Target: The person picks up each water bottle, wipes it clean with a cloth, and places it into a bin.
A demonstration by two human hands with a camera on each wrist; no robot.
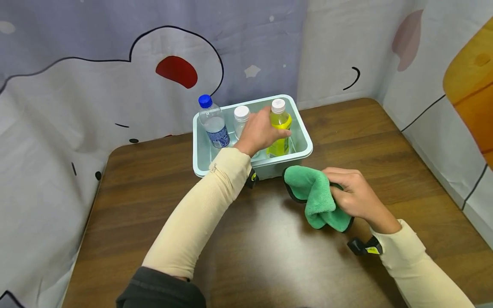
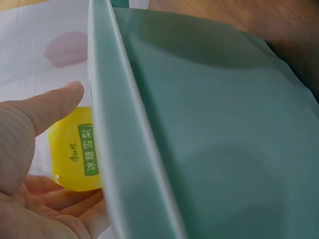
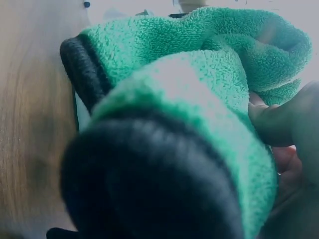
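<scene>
My left hand (image 1: 261,131) reaches into a pale green plastic basin (image 1: 304,143). Its thumb and fingers are spread around a yellow-labelled drink bottle (image 2: 75,149) with a white cap; the thumb is straight, with a narrow gap to the bottle in the left wrist view. Beside the hand stands a clear bottle (image 1: 241,117) with a white cap, partly hidden by it. A blue-capped bottle (image 1: 213,124) leans at the basin's left side. My right hand (image 1: 352,192) grips a green towel (image 1: 319,199) with black edging, bunched in front of the basin.
The basin stands on a brown wooden table (image 1: 146,205) near its back edge. Behind and at the sides hangs a printed curtain (image 1: 246,51). Black wrist cameras sit on both forearms, the right one (image 1: 363,246) low over the table.
</scene>
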